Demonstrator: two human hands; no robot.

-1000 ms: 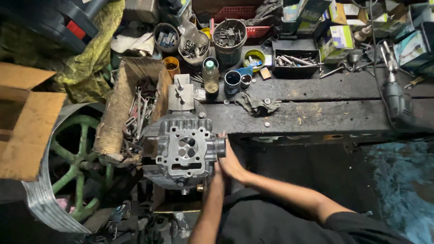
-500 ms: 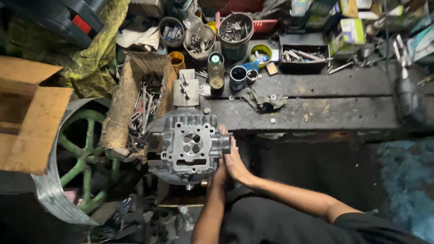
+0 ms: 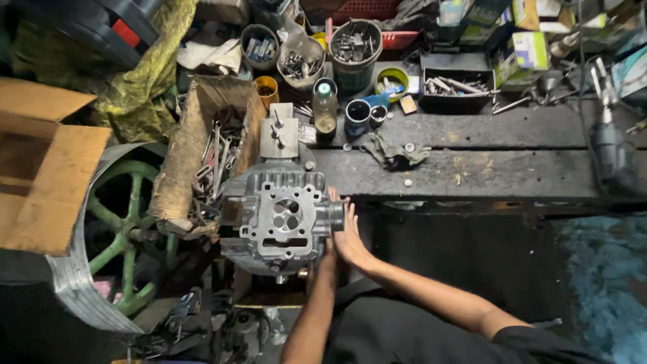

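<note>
A grey metal cylinder head [image 3: 282,219] with a four-hole face sits on a round base in front of the dark workbench [image 3: 472,172]. My right hand [image 3: 350,236] lies flat against the head's right side, fingers straight and pointing up. My left hand [image 3: 328,255] reaches the lower right corner of the head. It is mostly hidden behind my right hand and the casting, so its grip does not show. Both forearms come in from the bottom of the head view.
A worn box of wrenches [image 3: 212,145] stands left of the head, with a green spoked wheel [image 3: 125,229] and a cardboard box [image 3: 40,168] further left. The bench holds a rag [image 3: 394,154], a bottle [image 3: 325,108], cans of bolts [image 3: 355,47] and a drill [image 3: 610,145].
The view has drifted slightly. Both hands stay at the right side of the cylinder head, and the head has not visibly moved.
</note>
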